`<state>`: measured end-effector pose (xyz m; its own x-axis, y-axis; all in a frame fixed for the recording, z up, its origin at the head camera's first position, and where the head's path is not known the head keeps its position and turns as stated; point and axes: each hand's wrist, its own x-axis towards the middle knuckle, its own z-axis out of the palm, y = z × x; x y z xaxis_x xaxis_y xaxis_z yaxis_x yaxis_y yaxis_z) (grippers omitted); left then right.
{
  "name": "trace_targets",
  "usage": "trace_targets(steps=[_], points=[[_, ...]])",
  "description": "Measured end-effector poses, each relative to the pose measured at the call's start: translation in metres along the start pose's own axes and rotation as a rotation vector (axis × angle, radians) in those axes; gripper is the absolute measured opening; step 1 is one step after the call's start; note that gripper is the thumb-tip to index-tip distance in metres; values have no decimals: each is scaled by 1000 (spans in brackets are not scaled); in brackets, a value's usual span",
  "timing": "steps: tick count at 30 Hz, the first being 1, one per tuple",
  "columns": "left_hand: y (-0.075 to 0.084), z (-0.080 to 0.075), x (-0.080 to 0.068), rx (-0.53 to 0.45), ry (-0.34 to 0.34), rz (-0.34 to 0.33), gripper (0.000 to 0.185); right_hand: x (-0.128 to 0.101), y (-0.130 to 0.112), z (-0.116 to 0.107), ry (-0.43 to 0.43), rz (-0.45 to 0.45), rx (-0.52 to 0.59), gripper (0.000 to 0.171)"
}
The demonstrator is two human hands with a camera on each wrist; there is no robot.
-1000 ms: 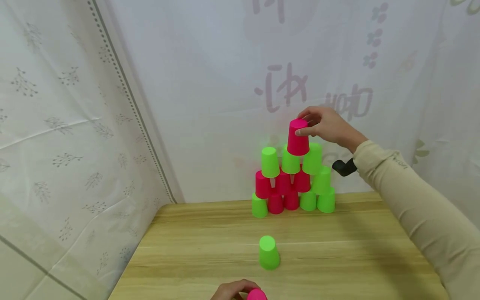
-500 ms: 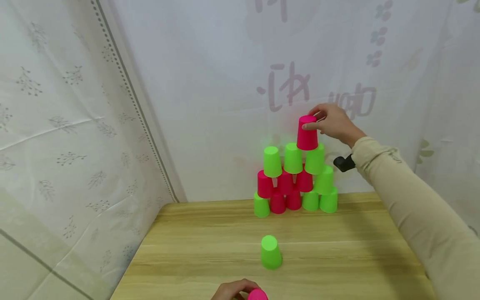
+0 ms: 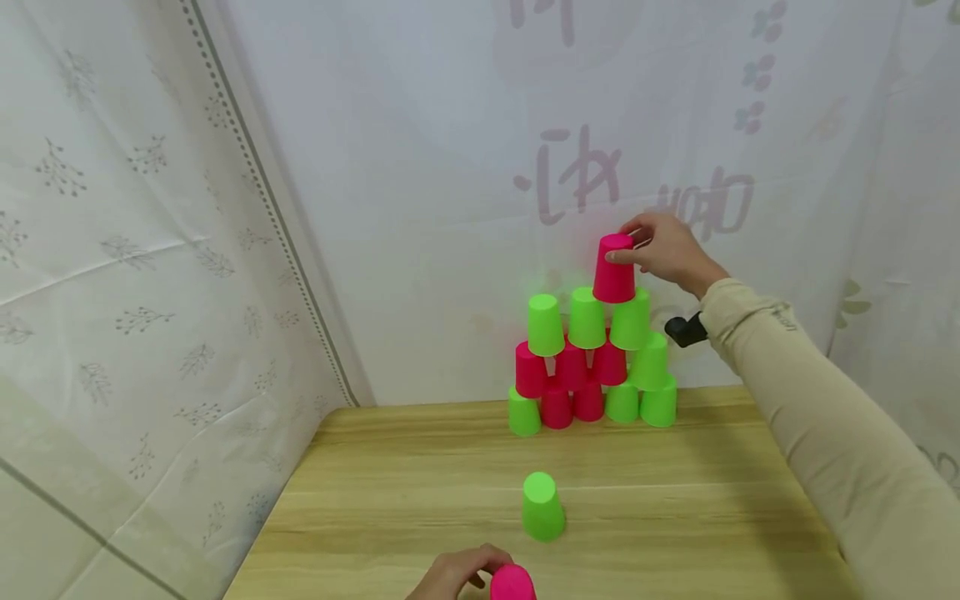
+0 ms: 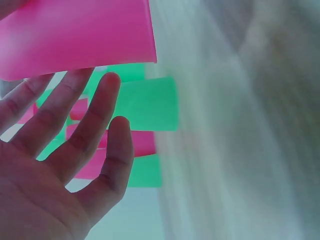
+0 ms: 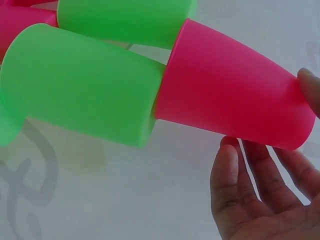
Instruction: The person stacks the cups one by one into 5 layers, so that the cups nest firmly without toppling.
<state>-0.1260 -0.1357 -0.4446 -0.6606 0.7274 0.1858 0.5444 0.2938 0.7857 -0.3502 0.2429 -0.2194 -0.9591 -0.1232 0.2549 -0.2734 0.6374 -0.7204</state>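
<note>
Pink top cup (image 3: 614, 268), upside down and smooth plastic, is pinched near its base by the right hand (image 3: 667, 250), resting on the green cups (image 3: 607, 318) of the pyramid (image 3: 588, 358) at the table's (image 3: 675, 517) far edge. Release gently, straight upward. Left hand (image 3: 453, 575) holds another pink cup (image 3: 513, 583) at the near edge, behind a lone green cup (image 3: 542, 506).

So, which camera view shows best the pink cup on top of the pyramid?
The right wrist view: the top pink cup fills the frame, resting on a green cup, with the right hand beside it. The head view shows it small. In the left wrist view I cannot pick it out.
</note>
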Motion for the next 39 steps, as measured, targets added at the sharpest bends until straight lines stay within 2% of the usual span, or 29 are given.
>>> trace_targets(steps=[3,5,10,12,14,19,22,24,29,32,36,39], points=[[1,-4,5,31,11,51,34,-1,0,0,-1,6,-5,60],[3,-8,8,34,16,56,38,-3,-1,-1,2,8,-15,62],[19,-19,19,26,54,-21,42,-11,-6,-6,25,14,-43,67],[25,-25,24,47,91,-23,42,-17,-7,-9,45,14,-40,67],[30,-31,29,86,137,24,44,-23,-6,-13,69,4,-25,67],[34,-42,45,190,234,194,45,-47,4,-22,134,-8,14,66],[34,-46,52,204,254,221,45,-65,13,-22,157,-14,37,62],[34,-48,56,192,260,202,46,-78,19,-20,161,-32,61,54],[38,-54,67,157,261,132,47,-110,27,-7,110,-104,185,38],[42,-60,78,160,268,123,46,-127,28,6,50,-163,257,35],[46,-69,91,158,308,122,46,-139,30,30,-46,-259,289,32],[48,-76,101,152,346,136,45,-143,34,50,-102,-300,273,30]])
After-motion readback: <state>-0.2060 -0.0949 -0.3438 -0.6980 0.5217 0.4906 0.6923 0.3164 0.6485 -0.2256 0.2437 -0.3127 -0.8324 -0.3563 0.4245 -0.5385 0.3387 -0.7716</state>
